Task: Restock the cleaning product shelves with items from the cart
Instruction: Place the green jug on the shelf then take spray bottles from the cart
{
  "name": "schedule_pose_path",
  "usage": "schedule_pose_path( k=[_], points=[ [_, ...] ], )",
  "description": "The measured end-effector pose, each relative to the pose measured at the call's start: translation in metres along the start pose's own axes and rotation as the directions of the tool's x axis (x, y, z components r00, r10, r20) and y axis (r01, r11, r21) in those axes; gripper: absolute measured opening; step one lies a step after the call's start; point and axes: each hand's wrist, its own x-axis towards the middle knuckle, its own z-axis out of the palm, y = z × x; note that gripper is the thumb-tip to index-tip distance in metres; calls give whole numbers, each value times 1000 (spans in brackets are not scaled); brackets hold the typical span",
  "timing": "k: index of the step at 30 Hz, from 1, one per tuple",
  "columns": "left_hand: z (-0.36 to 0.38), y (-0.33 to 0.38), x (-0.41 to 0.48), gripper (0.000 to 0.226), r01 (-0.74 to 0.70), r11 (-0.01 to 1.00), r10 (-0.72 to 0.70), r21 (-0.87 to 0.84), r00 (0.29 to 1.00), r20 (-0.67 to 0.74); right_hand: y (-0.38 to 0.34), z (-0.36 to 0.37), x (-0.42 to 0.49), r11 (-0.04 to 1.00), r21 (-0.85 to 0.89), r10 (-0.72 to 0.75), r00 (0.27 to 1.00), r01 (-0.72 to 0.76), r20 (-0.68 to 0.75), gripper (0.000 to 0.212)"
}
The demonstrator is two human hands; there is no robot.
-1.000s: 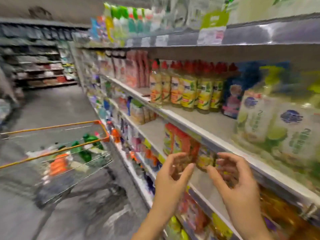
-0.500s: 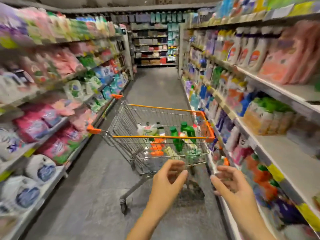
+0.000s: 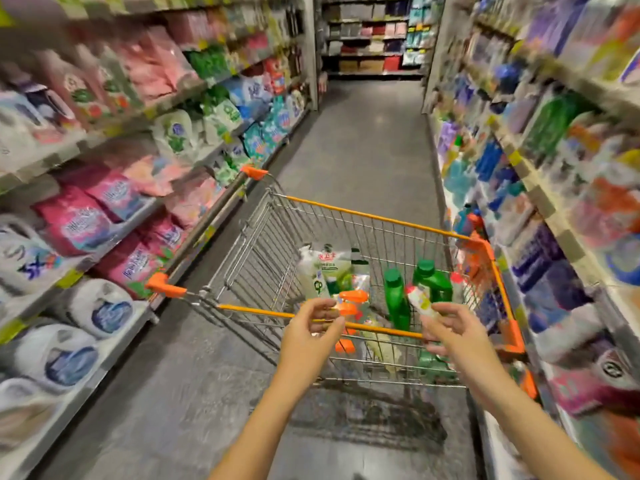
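A wire shopping cart (image 3: 363, 216) with orange trim stands in the aisle straight ahead. Inside it lie two green bottles (image 3: 396, 299), a white refill pouch (image 3: 323, 268), bottles with orange caps (image 3: 353, 296) and a pale bottle with a red cap (image 3: 420, 301). My left hand (image 3: 311, 336) hovers over the cart's near rim, fingers loosely curled, holding nothing. My right hand (image 3: 457, 336) hovers beside it over the near right part of the rim, also empty with relaxed fingers. The cleaning product shelves (image 3: 540, 188) run along the right side.
Shelves on the left (image 3: 114, 188) hold pink and white detergent bags close to the cart's handle (image 3: 207, 230). The grey aisle floor (image 3: 363, 140) stretches beyond the cart to further shelving at the far end.
My view has swung from the right shelf to the cart in the aisle. Both hands stayed raised and empty and now reach closer over the cart's near rim.
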Motion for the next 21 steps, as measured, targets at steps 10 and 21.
schedule_pose_path(
  k=[10,21],
  points=[
    [43,-109,205,37,397,885,-461,244,821,337,104,36,211,850,-47,525,851,-525,-12,63],
    [87,-234,318,78,776,623,-753,99,560,345,240,64,345,637,74,770,630,-767,-103,62]
  ],
)
